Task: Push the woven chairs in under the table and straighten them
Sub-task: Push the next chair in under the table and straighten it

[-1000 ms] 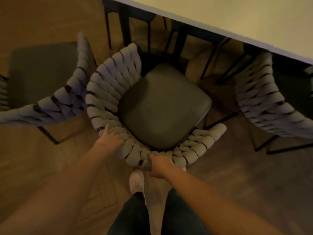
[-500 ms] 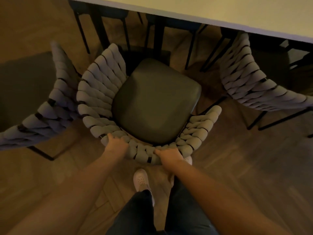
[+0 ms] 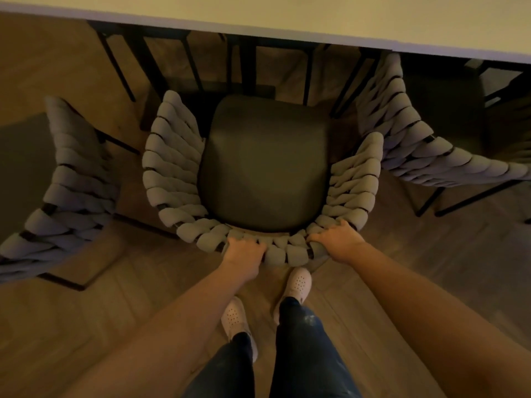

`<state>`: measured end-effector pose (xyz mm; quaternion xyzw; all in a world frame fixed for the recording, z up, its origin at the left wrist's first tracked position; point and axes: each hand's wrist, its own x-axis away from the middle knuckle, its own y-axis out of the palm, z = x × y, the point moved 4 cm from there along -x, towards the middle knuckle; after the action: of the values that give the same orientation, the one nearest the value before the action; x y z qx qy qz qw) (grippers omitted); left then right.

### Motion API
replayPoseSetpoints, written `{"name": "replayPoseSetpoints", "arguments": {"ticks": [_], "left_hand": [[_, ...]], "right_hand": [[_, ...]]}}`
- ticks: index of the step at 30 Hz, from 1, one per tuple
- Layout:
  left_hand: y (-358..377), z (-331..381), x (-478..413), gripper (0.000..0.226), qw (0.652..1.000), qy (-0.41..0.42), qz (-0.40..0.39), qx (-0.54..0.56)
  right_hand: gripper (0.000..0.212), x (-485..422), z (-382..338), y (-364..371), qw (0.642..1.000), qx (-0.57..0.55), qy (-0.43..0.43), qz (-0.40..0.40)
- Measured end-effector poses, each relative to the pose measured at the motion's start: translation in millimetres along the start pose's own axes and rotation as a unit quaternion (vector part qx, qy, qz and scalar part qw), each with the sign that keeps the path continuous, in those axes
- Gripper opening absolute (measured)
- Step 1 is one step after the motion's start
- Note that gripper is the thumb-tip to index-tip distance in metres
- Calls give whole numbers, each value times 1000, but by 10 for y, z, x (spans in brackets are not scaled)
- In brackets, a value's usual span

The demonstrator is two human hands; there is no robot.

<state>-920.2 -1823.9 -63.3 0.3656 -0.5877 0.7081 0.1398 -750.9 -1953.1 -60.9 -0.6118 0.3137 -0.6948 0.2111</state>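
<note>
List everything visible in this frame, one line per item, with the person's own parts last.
middle woven chair: one, grey weave with dark seat; centre, facing the table
left woven chair: one, grey weave with dark seat; left, turned askew
right woven chair: one, grey weave with dark seat; right, close to the table
table: one, cream top; along the top edge
metal legs: several, black; under the table
floor: one, brown wood; all around
shoes: two, white; behind the middle chair
trousers: one pair, dark; bottom centre
left hand: one; grips the middle chair's backrest
right hand: one; grips the same backrest, further right
</note>
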Motion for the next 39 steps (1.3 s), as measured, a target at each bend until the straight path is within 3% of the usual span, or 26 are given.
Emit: {"name": "replayPoseSetpoints", "arguments": {"ticks": [9, 16, 21, 25, 39], "left_hand": [[-370, -236, -292, 50, 998, -10, 52, 29], [-488, -397, -442, 51, 997, -41, 7, 60], [-580, -418, -439, 45, 1000, -11, -5, -14], [-575, -406, -438, 43, 998, 21, -35, -38], [-1025, -466, -472, 31, 988, 72, -66, -120]], "right_hand": [[48, -238, 710, -272, 999, 44, -7, 10], [51, -223, 965, -304, 999, 48, -6, 14], [51, -237, 902, -290, 999, 24, 41, 9], [57, -279, 670, -311, 999, 1, 29, -18], [43, -355, 727, -498, 998, -19, 63, 16]]}}
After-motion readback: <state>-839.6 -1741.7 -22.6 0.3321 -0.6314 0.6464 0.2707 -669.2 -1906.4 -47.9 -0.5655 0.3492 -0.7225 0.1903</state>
